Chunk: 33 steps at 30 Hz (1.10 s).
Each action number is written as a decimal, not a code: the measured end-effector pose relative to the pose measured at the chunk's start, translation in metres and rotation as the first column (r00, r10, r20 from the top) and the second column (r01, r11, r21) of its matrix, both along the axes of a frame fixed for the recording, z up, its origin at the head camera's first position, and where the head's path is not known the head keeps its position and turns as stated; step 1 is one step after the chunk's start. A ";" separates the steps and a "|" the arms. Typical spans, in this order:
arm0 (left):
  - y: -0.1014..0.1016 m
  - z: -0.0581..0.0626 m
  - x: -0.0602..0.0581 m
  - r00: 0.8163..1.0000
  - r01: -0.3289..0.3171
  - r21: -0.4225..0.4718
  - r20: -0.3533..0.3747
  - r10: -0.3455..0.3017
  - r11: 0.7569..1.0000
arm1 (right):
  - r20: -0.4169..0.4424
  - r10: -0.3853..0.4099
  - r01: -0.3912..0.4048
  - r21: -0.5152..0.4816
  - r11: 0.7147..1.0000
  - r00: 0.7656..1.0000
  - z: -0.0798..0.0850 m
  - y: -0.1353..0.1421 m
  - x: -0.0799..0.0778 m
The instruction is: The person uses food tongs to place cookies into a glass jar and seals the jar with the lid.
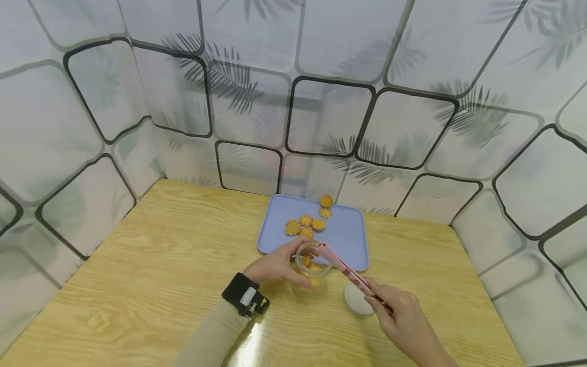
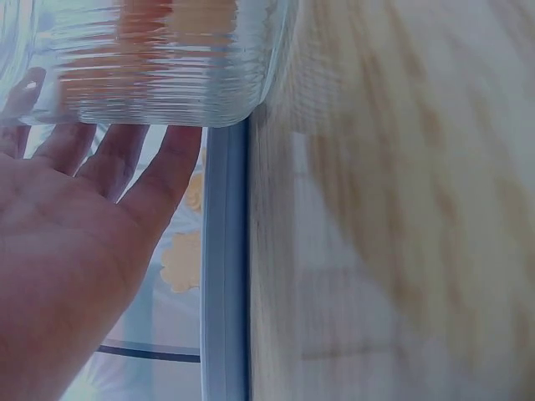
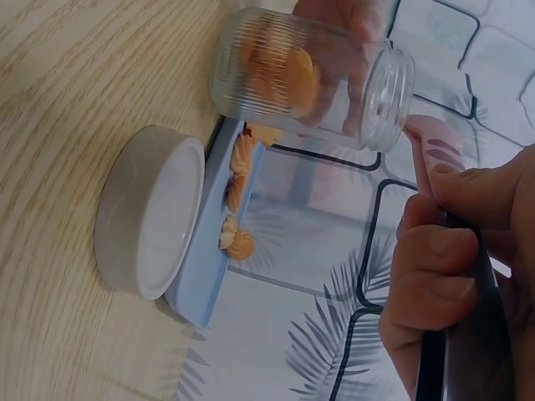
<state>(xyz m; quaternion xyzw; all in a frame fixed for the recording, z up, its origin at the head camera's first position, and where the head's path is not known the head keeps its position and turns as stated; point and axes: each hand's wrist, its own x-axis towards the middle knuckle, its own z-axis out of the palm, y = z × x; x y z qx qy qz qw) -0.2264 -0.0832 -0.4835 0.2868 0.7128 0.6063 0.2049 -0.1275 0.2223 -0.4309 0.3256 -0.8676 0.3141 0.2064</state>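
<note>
Taking the jar as the centre of the dial in the head view, the left hand comes in from nine o'clock and grips the clear glass jar, thumb on the near side, fingers wrapped round the far side. The jar is held roughly upright over the table, its mouth uncovered, with golden cookies inside.

At four o'clock, the right hand is closed round the dark handle of a pair of pink tongs, the thumb pressing along one arm. The tongs point toward ten o'clock, tips at the jar's mouth and arms squeezed nearly together — whether anything sits between the tips, I cannot tell.

Also at four o'clock, nearer than the right hand, a white round lid lies on the table. At twelve o'clock, just beyond the jar, is a blue tray with six tray cookies: four clustered close to the jar, two touching near the far edge. A black wrist device is strapped on at eight o'clock.
</note>
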 end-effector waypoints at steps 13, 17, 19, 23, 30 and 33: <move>0.002 0.000 0.000 1.000 -0.009 -0.005 0.011 0.009 1.000 | 0.055 0.028 -0.027 -0.030 0.999 0.998 0.002 -0.003 -0.007; 0.001 0.000 0.000 1.000 0.011 0.031 0.020 -0.011 0.999 | 0.089 -0.001 -0.001 0.020 1.000 0.996 0.003 -0.004 -0.022; 0.001 0.000 0.000 0.999 0.016 0.045 0.027 -0.017 0.999 | 0.108 -0.039 0.031 0.074 0.997 0.993 0.002 -0.004 -0.032; 0.000 0.000 -0.001 1.000 0.013 0.045 0.028 -0.014 0.999 | 0.153 -0.093 0.064 0.188 0.980 0.984 -0.004 -0.007 -0.056; 0.000 -0.001 -0.001 1.000 -0.008 0.019 0.018 0.007 1.000 | 0.163 -0.143 0.073 0.374 0.925 0.976 -0.014 -0.020 -0.088; 0.000 -0.001 -0.001 1.000 -0.007 0.020 0.022 0.007 1.000 | 0.060 -0.158 0.113 0.464 0.879 0.986 -0.015 -0.027 -0.096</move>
